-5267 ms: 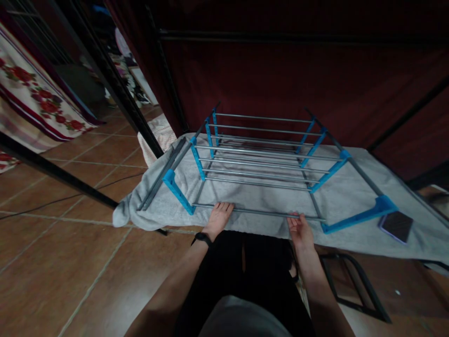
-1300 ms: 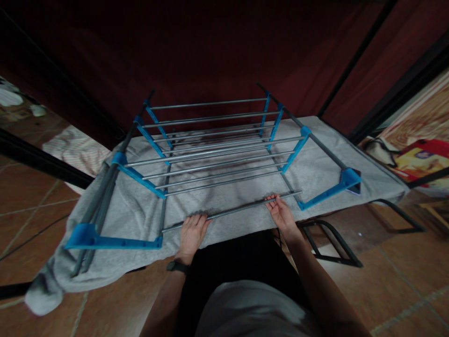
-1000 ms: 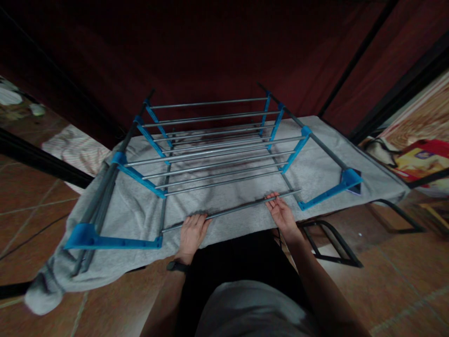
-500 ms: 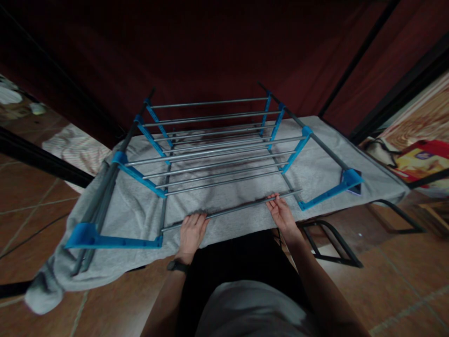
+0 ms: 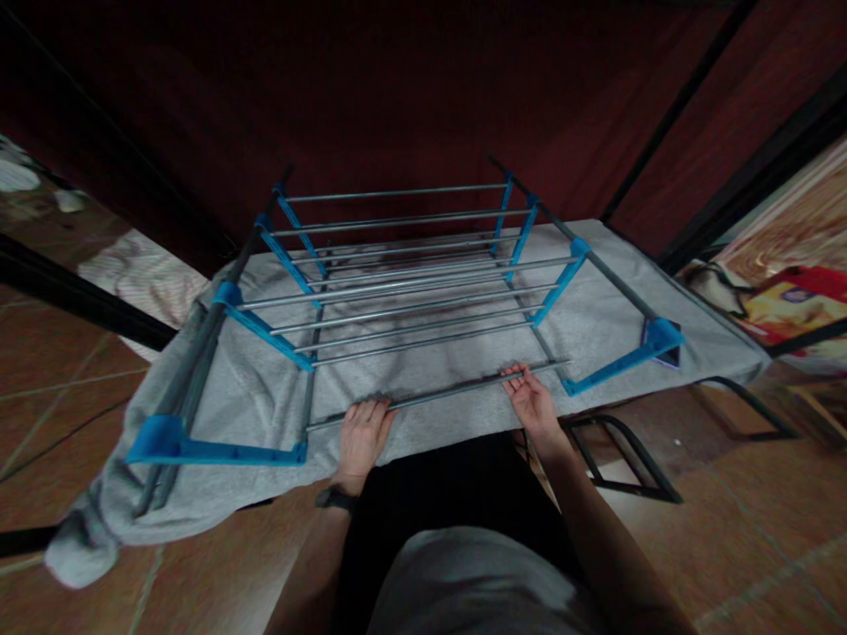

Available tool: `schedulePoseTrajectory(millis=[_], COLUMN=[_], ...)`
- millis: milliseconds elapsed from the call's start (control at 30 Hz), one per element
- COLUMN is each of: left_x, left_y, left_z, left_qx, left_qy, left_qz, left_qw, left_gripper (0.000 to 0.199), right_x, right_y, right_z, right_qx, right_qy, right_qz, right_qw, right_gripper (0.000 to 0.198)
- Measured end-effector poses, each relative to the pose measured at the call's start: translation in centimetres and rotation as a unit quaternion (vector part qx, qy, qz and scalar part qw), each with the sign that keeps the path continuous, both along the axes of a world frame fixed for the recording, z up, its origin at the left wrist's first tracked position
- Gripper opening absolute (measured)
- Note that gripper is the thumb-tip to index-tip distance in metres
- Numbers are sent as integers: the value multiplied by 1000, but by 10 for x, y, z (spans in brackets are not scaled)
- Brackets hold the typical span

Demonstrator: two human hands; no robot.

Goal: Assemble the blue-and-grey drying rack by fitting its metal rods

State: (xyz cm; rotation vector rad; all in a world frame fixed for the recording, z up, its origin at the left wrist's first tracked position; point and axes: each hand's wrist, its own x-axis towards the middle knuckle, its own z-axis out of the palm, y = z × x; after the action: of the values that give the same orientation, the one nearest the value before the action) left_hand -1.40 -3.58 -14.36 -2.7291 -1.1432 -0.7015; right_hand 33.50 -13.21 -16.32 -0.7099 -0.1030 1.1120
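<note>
A loose grey metal rod (image 5: 450, 391) lies level across the near side, held in both hands. My left hand (image 5: 363, 437) wraps over the rod near its left end, palm down. Toward the other end, my right hand (image 5: 529, 399) pinches it between thumb and fingers. Beyond stands a drying rack (image 5: 410, 287) with several metal bars set in blue plastic brackets. One near blue bracket (image 5: 225, 452) sticks out at the left of the rod, another blue bracket (image 5: 622, 360) at the right; no crossbar runs between these two.
A grey blanket (image 5: 423, 419) covers the table under the rack. A dark phone-like object (image 5: 670, 354) rests by the right bracket. Black metal chair frames (image 5: 628, 459) stand on the tiled floor at right. A dark red curtain-like surface (image 5: 397, 88) rises behind.
Almost nothing differs. Both hands keep their hold on the rod, and its left end sits very slightly higher.
</note>
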Motion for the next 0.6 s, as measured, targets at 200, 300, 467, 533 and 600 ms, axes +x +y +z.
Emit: schedulePoseTrajectory(millis=[200, 300, 467, 533, 600], left_x=[-2, -3, -3, -3, -3], left_y=[1, 1, 1, 1, 0], left_z=[-4, -4, -4, -3, -2], left_qx=[0, 4, 20, 20, 16], left_qy=[2, 1, 0, 1, 0], left_qz=[6, 14, 11, 6, 5], left_qw=[1000, 1000, 1000, 1000, 1000], left_gripper=[25, 23, 23, 23, 23], right_x=[-2, -2, -1, -1, -1], right_y=[0, 1, 3, 3, 3], right_z=[-2, -5, -8, -9, -9], right_qx=[-1, -1, -1, -2, -4], right_qy=[-14, -19, -19, -19, -18], right_qz=[-6, -14, -23, -26, -31], right_qw=[1000, 1000, 1000, 999, 999], right_gripper=[16, 13, 13, 12, 11])
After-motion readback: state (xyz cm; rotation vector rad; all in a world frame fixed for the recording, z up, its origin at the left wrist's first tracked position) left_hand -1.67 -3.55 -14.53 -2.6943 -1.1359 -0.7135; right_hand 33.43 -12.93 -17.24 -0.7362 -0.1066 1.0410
